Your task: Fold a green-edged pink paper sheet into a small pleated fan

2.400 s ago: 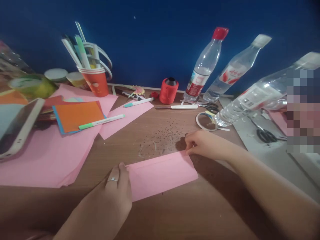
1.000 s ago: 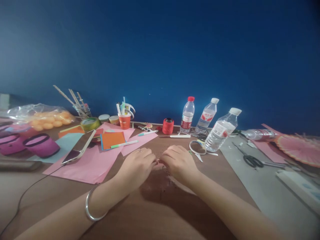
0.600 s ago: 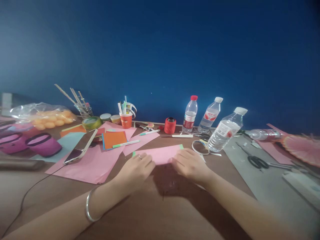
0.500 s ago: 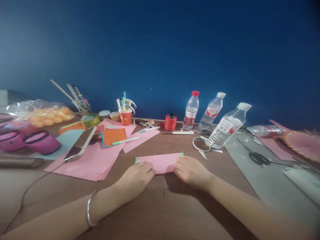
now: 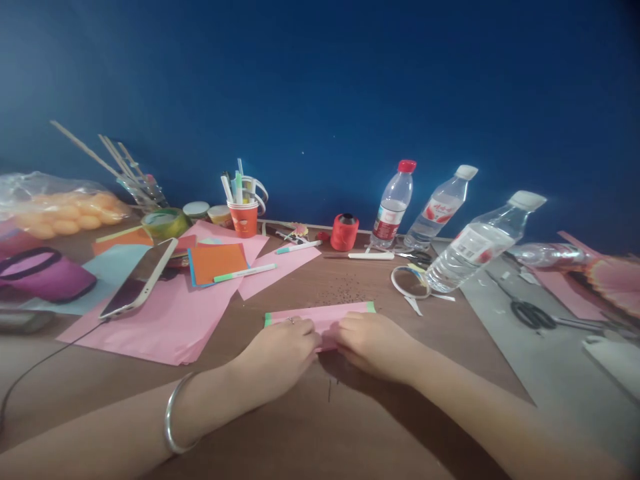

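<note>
Looks partway through to me: the pink strip (image 5: pixel 325 316) already has green ends (image 5: pixel 371 307) on both short sides, but its near edge looks bunched up, so I'd guess there's flattening or folding left. Left hand (image 5: pixel 287 350) and right hand (image 5: pixel 375 343) both have curled fingers pinching that edge, fingertips mostly hidden. It's mid-worktop (image 5: pixel 300 433), with bare room toward the front edge. Dark specks (image 5: pixel 345 289) crowd the far side, pink sheets (image 5: pixel 160 320) sit left, bottles (image 5: pixel 470 252) back right.
</note>
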Action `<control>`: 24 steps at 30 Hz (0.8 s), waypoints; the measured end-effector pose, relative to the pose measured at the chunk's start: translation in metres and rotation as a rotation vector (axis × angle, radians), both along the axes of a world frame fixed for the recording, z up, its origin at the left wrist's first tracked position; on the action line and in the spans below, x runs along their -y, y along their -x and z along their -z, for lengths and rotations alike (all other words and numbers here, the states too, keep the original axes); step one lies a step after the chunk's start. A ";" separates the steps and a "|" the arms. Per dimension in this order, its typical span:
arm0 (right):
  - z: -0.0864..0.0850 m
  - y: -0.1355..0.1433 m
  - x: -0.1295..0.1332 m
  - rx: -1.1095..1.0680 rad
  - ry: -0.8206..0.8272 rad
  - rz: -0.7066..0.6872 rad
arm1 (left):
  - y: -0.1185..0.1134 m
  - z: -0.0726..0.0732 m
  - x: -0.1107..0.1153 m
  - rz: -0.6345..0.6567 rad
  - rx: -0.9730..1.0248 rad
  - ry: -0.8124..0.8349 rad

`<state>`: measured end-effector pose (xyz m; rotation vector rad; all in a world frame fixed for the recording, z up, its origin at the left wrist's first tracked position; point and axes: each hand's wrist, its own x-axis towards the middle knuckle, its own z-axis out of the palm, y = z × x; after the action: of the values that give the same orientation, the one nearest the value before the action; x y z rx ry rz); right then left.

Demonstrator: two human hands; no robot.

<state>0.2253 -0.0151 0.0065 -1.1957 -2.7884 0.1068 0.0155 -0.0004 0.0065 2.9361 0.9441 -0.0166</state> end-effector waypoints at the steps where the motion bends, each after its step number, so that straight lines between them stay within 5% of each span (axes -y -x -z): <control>1: -0.002 0.002 -0.002 -0.005 0.028 0.005 | -0.002 0.001 -0.002 0.021 -0.006 0.005; 7: -0.009 -0.003 -0.018 -0.161 0.302 0.035 | 0.003 0.011 -0.016 0.084 0.067 0.094; 15: 0.000 -0.011 -0.026 -0.245 0.347 0.058 | 0.003 -0.002 -0.021 -0.088 0.153 0.300; 24: 0.005 -0.015 -0.028 -0.299 0.289 0.029 | 0.010 0.006 -0.019 0.036 0.055 0.089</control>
<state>0.2406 0.0130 0.0017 -1.1621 -2.5500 0.6491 0.0060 0.0191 0.0003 2.8562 0.8595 0.0201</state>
